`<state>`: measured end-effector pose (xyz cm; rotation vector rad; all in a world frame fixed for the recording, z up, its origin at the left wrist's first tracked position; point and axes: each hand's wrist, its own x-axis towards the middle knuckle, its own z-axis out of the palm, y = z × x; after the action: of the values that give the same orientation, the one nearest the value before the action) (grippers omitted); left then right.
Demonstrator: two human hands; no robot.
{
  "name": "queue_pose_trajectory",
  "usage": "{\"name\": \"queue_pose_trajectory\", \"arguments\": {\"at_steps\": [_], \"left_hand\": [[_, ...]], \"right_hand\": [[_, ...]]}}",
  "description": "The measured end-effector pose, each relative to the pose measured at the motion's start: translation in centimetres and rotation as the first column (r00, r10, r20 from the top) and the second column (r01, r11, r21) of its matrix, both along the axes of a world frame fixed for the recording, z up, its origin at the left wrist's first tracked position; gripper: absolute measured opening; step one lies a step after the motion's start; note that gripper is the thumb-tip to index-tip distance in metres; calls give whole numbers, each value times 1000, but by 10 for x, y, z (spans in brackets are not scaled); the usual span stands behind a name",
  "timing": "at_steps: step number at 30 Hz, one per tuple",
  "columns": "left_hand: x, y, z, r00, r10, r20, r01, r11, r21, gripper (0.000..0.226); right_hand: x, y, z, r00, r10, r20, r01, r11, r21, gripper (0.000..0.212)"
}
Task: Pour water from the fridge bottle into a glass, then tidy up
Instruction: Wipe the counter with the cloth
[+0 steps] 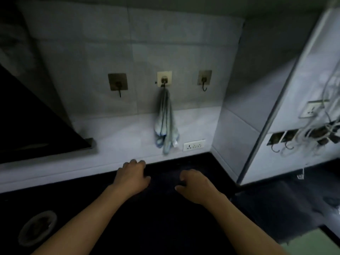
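Both my hands rest palm down on a dark countertop [165,218] in a dim kitchen. My left hand [132,176] lies near the back wall with its fingers curled loosely, and nothing is in it. My right hand [195,184] lies a little to the right, fingers bent and slightly apart, also holding nothing. No bottle and no glass are in view. A striped blue-grey cloth [166,124] hangs from the middle wall hook [164,80] just above and behind my hands.
Two bare hooks [117,83] [204,80] flank the cloth on the tiled wall. A wall socket [194,145] sits low on the right. A black range hood [33,122] slopes at left, a round burner [37,228] below it. A white panel with cables [316,126] stands at right.
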<state>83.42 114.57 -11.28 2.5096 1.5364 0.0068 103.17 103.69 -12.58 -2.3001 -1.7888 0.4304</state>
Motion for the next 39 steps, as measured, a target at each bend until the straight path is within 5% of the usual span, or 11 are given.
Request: {"name": "queue_pose_trajectory", "arguments": {"at_steps": [5,9,12,16,22,28,36,39], "left_hand": [[55,67,58,971,-5,239,-6,999,43,37],[98,118,101,912,48,408,-86,994,75,14],[125,155,116,873,74,482,-131,988,86,19],[149,178,113,800,151,580,-164,986,-30,25],[170,193,103,732,240,638,-192,971,-145,38],[163,184,133,538,205,818,-276,959,-58,27],[138,106,214,407,-69,911,-208,964,166,12],[126,68,214,320,-57,946,-34,997,72,16]], "right_hand": [[37,66,41,989,-27,-143,62,967,246,18],[60,130,84,969,-37,-243,126,923,363,13],[71,179,114,968,5,-250,106,898,428,18],[75,227,127,962,29,-272,96,895,435,37],[77,274,115,973,-55,-224,131,931,340,26],[101,267,136,993,-73,-89,110,833,542,25],[92,173,213,876,242,-418,245,525,815,13],[81,132,203,702,368,-610,348,569,745,13]]}}
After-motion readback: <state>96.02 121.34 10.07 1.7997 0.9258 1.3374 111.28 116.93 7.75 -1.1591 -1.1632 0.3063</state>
